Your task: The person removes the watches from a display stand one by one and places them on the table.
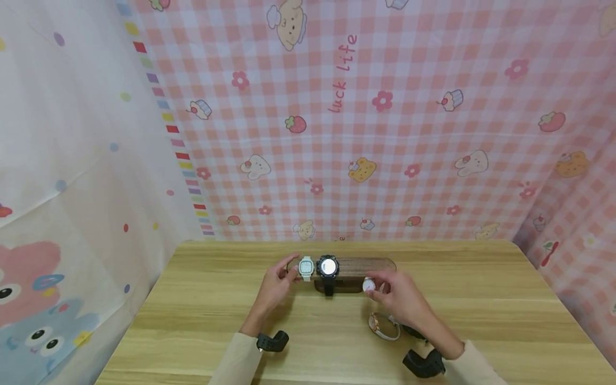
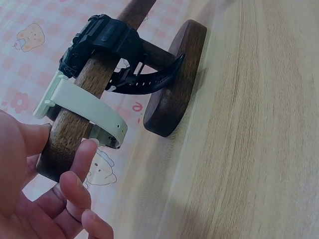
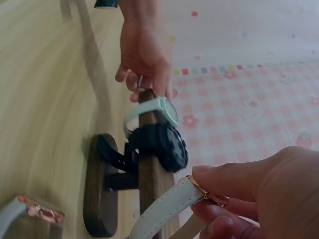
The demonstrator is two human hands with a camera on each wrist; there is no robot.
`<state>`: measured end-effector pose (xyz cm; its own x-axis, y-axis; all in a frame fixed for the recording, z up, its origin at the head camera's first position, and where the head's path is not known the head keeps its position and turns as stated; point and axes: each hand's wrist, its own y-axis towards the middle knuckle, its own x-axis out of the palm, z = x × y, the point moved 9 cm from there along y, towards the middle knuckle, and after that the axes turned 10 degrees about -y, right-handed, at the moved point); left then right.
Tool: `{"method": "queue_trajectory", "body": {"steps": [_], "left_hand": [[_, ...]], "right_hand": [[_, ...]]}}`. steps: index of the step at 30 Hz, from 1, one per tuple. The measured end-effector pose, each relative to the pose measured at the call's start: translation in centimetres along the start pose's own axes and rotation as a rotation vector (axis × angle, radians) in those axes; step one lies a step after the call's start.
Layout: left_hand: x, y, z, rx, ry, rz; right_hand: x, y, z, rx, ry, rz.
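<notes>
A dark wooden watch stand [image 1: 370, 264] has a raised bar over an oval base [image 2: 174, 94]. Around its left part are a pale green watch [image 1: 306, 267] and, beside it, a chunky black watch [image 1: 328, 267] whose strap end hangs toward the base. My left hand [image 1: 275, 286] grips the bar's left end, thumb on one side and fingers on the other. With thumb and fingers my right hand [image 1: 401, 294] pinches a rose-gold watch [image 1: 368, 285] by its case, in front of the bar's right part. Its white strap [image 3: 167, 209] overlaps the bar in the right wrist view.
Another rose-gold watch with a white strap [image 1: 385, 332] lies on the wooden table [image 1: 327, 331], nearer me. Beside it a dark object [image 1: 414, 332] is partly hidden under my right forearm. A pink checked cloth [image 1: 289, 187] hangs behind the table.
</notes>
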<state>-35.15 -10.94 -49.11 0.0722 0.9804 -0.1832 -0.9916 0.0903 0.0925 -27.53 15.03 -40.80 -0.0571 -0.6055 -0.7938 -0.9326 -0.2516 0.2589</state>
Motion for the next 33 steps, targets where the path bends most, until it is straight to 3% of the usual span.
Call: {"method": "queue_trajectory", "body": {"steps": [8, 20, 33], "left_hand": [[-0.1, 0.0, -0.4, -0.020, -0.001, 0.002], [0.1, 0.1, -0.1, 0.000, -0.005, -0.011], [0.0, 0.0, 0.0, -0.003, -0.002, -0.010]], "right_hand": [[2.4, 0.1, -0.8, -0.017, 0.013, -0.052], [6.3, -0.4, -0.6, 0.007, 0.026, -0.135], [8.2, -0.8, -1.0, -0.052, 0.086, -0.165]]}}
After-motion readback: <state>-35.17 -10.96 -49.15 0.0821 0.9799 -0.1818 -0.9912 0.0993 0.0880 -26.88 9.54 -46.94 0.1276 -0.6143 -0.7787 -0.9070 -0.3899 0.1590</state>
